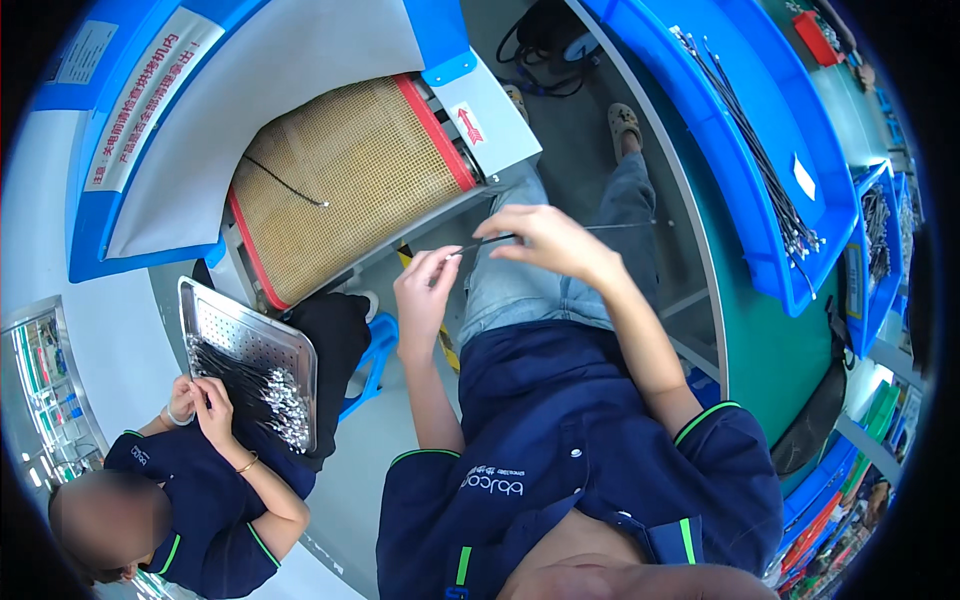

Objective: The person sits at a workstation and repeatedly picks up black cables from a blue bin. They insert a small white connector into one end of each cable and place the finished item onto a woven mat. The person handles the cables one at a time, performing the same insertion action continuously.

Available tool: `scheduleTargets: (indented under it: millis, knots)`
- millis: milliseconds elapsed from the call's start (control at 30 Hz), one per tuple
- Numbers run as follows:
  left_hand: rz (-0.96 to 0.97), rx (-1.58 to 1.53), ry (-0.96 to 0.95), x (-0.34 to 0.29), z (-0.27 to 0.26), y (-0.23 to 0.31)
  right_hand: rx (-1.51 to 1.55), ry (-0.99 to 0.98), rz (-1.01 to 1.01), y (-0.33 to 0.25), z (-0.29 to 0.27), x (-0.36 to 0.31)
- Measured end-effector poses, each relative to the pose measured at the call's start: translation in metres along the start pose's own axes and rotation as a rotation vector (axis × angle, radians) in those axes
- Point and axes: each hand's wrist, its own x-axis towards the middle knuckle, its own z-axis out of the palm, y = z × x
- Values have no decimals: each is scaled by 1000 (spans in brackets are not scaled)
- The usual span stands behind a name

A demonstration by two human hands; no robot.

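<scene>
Over my lap, a thin black cable (pixel 488 242) stretches between my two hands. The fingertips of my left hand (pixel 425 292) pinch one end, where a small pale tip shows. My right hand (pixel 552 243) is closed on the same cable a little farther along, thumb and fingers together. A thin, pale strand (pixel 622 226) runs out to the right behind my right hand; whether it belongs to the cable I cannot tell. Ahead and to the left, another black cable (pixel 285 182) lies on the tan mesh conveyor belt (pixel 350 190) of a blue and white machine.
At right, a blue tray (pixel 688 95) holding a bundle of black cables sits on a green table (pixel 745 345). Lower left, a co-worker (pixel 215 500) works over a perforated metal tray (pixel 265 345) of cables. Near it stands a blue stool (pixel 378 355).
</scene>
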Motion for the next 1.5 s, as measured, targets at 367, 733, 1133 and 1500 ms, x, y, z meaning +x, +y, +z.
scheduleTargets:
  millis: [367, 733, 1133, 1500]
  knots:
    - [242, 334, 46, -4, -9, -18, -204, 46, 7, 16, 11, 3]
    - [272, 218, 77, 9, 10, -15, -182, 85, -99, 27, 4, 5]
    - [357, 211, 101, 11, 11, -13, -111, 83, -67, 33, 1, -1]
    - [468, 216, 85, 12, 9, -12, -81, 104, -102, 33, 5, -3]
